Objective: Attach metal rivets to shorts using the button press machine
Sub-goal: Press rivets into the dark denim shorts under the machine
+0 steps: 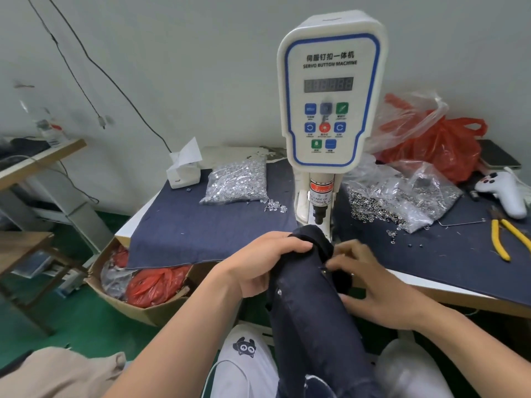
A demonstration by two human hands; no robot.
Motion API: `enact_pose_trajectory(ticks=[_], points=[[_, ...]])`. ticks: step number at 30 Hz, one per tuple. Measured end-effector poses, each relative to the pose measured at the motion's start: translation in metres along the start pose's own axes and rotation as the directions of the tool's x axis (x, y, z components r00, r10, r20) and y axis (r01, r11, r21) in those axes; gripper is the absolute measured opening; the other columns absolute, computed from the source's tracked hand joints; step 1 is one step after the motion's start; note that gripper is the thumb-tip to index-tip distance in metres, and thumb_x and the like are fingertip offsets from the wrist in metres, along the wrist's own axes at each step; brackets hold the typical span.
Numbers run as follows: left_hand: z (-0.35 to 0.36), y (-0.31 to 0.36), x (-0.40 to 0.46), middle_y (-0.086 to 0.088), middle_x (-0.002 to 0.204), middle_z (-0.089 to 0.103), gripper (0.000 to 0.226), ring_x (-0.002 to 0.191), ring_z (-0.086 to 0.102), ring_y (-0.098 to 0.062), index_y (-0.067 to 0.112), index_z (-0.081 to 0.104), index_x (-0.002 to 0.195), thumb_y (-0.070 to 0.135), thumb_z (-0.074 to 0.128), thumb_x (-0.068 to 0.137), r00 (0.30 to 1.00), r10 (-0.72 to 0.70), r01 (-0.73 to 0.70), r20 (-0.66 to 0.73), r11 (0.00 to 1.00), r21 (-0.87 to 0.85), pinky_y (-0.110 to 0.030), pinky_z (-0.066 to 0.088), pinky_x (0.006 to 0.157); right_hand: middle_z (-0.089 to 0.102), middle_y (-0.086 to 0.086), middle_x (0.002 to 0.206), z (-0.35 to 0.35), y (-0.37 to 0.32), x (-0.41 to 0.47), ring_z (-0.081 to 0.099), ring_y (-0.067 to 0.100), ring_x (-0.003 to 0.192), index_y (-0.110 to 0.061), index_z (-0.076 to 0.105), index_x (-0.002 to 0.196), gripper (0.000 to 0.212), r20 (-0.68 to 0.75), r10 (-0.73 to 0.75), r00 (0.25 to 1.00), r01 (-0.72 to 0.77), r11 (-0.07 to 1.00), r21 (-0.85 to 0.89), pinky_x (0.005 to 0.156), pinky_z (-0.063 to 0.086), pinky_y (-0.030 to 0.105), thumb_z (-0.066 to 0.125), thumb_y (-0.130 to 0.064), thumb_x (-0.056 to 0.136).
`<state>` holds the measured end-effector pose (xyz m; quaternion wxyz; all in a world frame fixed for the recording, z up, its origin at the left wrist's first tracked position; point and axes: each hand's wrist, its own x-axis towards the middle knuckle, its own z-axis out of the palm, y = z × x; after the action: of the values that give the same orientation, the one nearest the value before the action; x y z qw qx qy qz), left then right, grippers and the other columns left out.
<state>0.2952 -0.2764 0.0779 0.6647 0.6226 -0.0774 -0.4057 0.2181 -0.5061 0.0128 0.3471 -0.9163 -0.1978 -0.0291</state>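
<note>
Dark navy shorts point(310, 314) hang from the table edge down to my lap, their top bunched just below the punch point(318, 216) of the white servo button machine point(330, 90). My left hand point(258, 265) grips the bunched fabric at the top left, fingers curled over it. My right hand point(370, 282) holds the cloth from the right, its fingertips pinching it by a small metal rivet point(324, 272). Another rivet point(279, 292) shows lower on the shorts. A clear bag of silver rivets point(238, 182) lies left of the machine. An open bag of ring parts point(402, 196) lies right.
Blue denim cloth point(186, 234) covers the table. Yellow-handled pliers point(505, 237) and a white controller point(502, 191) lie at the right, a red plastic bag point(442, 145) behind. A tissue box point(184, 170) stands back left. A cardboard box point(138, 300) of red bags sits on the green floor.
</note>
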Motion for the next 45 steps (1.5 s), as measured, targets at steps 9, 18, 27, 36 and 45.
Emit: enact_pose_trajectory(ticks=[9, 18, 27, 36, 45], points=[[-0.004, -0.002, -0.009, -0.012, 0.084, 0.072, 0.034, 0.069, 0.069, -0.021, 0.009, 0.073, 0.094, 0.029, 0.078, 0.067, 1.000, 0.023, -0.023, -0.015, 1.000, -0.006, -0.025, 0.055, 0.062, 0.051, -0.013, 0.104, 0.014, -0.022, 0.002, 0.052, 0.015, 0.090, -0.047, 0.063, 0.114, 0.027, -0.110, 0.035, 0.993, -0.002, 0.957, 0.290, 0.083, 0.043, 0.020, 0.067, -0.052, 0.088], [-0.031, -0.015, -0.005, -0.013, 0.095, 0.074, 0.042, 0.080, 0.071, -0.022, 0.009, 0.075, 0.091, 0.040, 0.080, 0.063, 0.983, 0.016, 0.003, -0.182, 0.995, 0.102, -0.031, 0.057, 0.073, 0.053, -0.016, 0.101, -0.004, -0.030, 0.004, 0.051, 0.011, 0.097, -0.037, 0.053, 0.093, 0.015, 0.060, 0.006, 0.998, -0.019, 0.976, 0.218, 0.087, 0.041, 0.022, 0.067, -0.035, 0.094], [-0.005, -0.041, -0.012, 0.009, 0.117, 0.065, 0.017, 0.120, 0.061, -0.019, 0.030, 0.065, 0.104, 0.020, 0.055, 0.095, 0.652, 0.747, -0.596, 0.127, 0.402, 0.696, -0.024, 0.044, 0.100, 0.069, -0.016, 0.089, -0.006, -0.053, 0.023, 0.062, 0.004, 0.085, -0.029, 0.060, 0.096, 0.010, -0.129, 0.116, 0.985, -0.100, 0.987, 0.123, 0.079, 0.047, 0.021, 0.070, -0.032, 0.095], [-0.015, -0.035, -0.017, -0.001, 0.093, 0.068, 0.012, 0.089, 0.061, -0.015, 0.020, 0.072, 0.096, 0.032, 0.075, 0.094, 0.913, 0.367, -0.407, 0.176, 0.843, 0.353, -0.029, 0.050, 0.082, 0.064, -0.018, 0.077, -0.020, -0.039, 0.021, 0.054, -0.004, 0.070, -0.031, 0.062, 0.085, 0.017, 0.233, 0.164, 0.959, -0.217, 0.950, 0.226, 0.069, 0.042, 0.021, 0.069, -0.044, 0.094], [-0.011, -0.053, -0.007, -0.015, 0.089, 0.065, 0.024, 0.079, 0.063, -0.024, 0.011, 0.064, 0.088, 0.030, 0.078, 0.087, 0.943, 0.331, -0.323, 0.034, 0.936, -0.139, -0.030, 0.053, 0.073, 0.055, -0.019, 0.106, -0.024, -0.028, 0.019, 0.048, -0.006, 0.108, -0.044, 0.056, 0.098, 0.012, 0.222, 0.101, 0.970, -0.094, 0.995, -0.042, 0.092, 0.034, 0.013, 0.065, -0.051, 0.092]])
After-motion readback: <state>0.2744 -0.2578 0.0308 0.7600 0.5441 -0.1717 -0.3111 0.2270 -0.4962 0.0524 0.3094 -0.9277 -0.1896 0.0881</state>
